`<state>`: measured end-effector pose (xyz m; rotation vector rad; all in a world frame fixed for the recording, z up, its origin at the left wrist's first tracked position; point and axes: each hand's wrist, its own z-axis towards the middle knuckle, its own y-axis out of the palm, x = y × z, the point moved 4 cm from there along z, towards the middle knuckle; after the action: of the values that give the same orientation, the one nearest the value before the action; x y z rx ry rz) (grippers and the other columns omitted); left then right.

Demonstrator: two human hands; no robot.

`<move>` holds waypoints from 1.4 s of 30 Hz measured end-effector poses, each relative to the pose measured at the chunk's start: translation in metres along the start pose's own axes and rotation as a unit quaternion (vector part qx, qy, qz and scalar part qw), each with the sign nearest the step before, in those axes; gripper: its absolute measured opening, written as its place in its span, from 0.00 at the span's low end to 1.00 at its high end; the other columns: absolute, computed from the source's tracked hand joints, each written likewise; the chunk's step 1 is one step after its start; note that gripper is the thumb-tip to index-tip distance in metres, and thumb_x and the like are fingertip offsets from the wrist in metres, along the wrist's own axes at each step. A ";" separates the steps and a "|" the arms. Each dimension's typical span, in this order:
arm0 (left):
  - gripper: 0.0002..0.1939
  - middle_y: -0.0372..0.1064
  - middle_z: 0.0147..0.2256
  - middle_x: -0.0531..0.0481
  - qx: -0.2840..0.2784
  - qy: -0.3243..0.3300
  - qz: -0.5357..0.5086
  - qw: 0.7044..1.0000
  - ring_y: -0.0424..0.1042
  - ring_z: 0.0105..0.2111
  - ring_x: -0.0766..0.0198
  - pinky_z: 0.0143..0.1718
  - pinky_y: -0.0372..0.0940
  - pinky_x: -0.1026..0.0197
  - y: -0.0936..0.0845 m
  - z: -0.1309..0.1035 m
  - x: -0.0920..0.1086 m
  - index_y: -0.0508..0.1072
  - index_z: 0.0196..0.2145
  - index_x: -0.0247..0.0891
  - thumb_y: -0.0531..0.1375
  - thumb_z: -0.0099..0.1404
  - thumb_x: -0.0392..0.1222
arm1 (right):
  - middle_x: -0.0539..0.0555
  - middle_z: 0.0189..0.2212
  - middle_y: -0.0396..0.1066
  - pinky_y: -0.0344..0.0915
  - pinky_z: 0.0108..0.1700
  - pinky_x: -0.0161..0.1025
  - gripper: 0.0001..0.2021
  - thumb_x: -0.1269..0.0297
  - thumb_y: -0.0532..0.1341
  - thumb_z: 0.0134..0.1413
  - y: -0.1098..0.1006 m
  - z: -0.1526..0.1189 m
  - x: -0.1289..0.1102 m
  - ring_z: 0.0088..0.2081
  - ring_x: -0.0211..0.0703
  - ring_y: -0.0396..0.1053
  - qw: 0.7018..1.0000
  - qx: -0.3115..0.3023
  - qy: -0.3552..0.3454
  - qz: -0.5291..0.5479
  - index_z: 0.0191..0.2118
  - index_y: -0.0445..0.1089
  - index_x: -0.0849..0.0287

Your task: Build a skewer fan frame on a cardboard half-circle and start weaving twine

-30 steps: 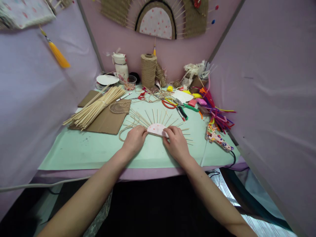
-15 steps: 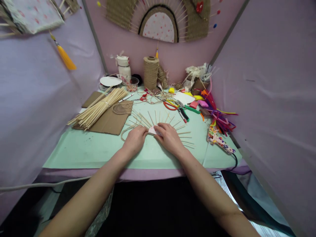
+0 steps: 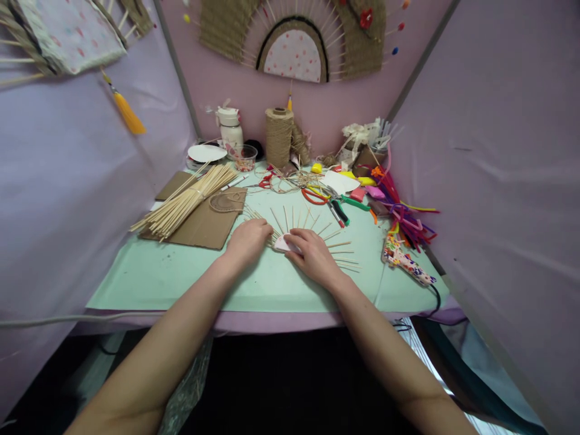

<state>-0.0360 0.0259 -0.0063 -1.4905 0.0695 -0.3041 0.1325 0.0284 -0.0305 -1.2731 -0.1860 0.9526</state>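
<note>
A small white half-round piece point(image 3: 281, 244) lies flat on the table, with thin wooden sticks point(image 3: 341, 245) spreading from it like a fan. My right hand point(image 3: 312, 254) is closed over its right part, thumb at the lower edge and fingers on top. Left of the piece, my left hand point(image 3: 249, 241) has its fingers curled together over the leftmost sticks; what they pinch is hidden. A loop of twine point(image 3: 224, 202) lies beyond the left hand.
A bundle of sticks point(image 3: 190, 202) rests on cardboard point(image 3: 212, 232) at the left. Scissors point(image 3: 313, 195), pliers point(image 3: 356, 202) and twine spools point(image 3: 278, 139) are farther back. A patterned glue gun point(image 3: 405, 263) lies at the right, its cord over the table edge.
My left hand has shifted slightly up from the half-round piece's left corner, uncovering that corner. The twine loop beside it no longer shows. My right hand stays on the piece; the view tilts slightly.
</note>
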 end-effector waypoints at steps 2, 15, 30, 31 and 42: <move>0.12 0.73 0.35 0.43 0.000 0.025 0.012 1.000 0.71 0.40 0.56 0.40 0.60 0.58 0.000 0.007 0.001 0.78 0.36 0.37 0.54 0.64 0.37 | 0.59 0.53 0.69 0.61 0.56 0.50 0.16 0.67 0.62 0.57 -0.001 0.000 0.000 0.54 0.51 0.64 1.000 -0.002 -0.002 0.009 0.52 0.70 0.55; 0.08 0.74 0.33 0.45 -0.007 0.101 0.023 0.995 0.72 0.35 0.57 0.38 0.58 0.57 -0.001 -0.005 0.009 0.76 0.33 0.37 0.58 0.65 0.40 | 0.58 0.45 0.69 0.62 0.53 0.46 0.15 0.58 0.63 0.58 -0.011 -0.005 -0.010 0.48 0.48 0.65 0.995 -0.039 -0.037 0.081 0.49 0.71 0.58; 0.06 0.73 0.34 0.46 -0.014 0.170 -0.014 0.985 0.67 0.42 0.56 0.47 0.52 0.51 -0.001 0.010 0.019 0.76 0.30 0.39 0.59 0.62 0.35 | 0.57 0.44 0.62 0.60 0.53 0.47 0.16 0.59 0.62 0.60 -0.008 -0.009 -0.021 0.47 0.48 0.59 0.990 -0.098 -0.097 0.020 0.52 0.70 0.51; 0.06 0.73 0.36 0.45 0.000 0.161 -0.013 0.987 0.67 0.43 0.55 0.48 0.52 0.50 -0.002 0.011 0.020 0.76 0.31 0.39 0.59 0.62 0.35 | 0.57 0.44 0.62 0.60 0.53 0.47 0.15 0.59 0.61 0.60 -0.008 -0.009 -0.022 0.47 0.48 0.59 0.990 -0.099 -0.096 0.016 0.52 0.71 0.51; 0.11 0.70 0.41 0.43 0.215 -0.074 -0.064 0.972 0.64 0.43 0.54 0.43 0.59 0.52 0.009 -0.093 0.044 0.76 0.42 0.39 0.54 0.69 0.38 | 0.58 0.47 0.63 0.60 0.54 0.48 0.18 0.60 0.62 0.59 -0.009 -0.009 -0.022 0.48 0.49 0.60 0.991 -0.095 -0.096 0.025 0.55 0.70 0.49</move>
<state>-0.0136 -0.0746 -0.0170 -1.0841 -0.2017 -0.2891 0.1289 0.0068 -0.0180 -1.3647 -0.4046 1.1207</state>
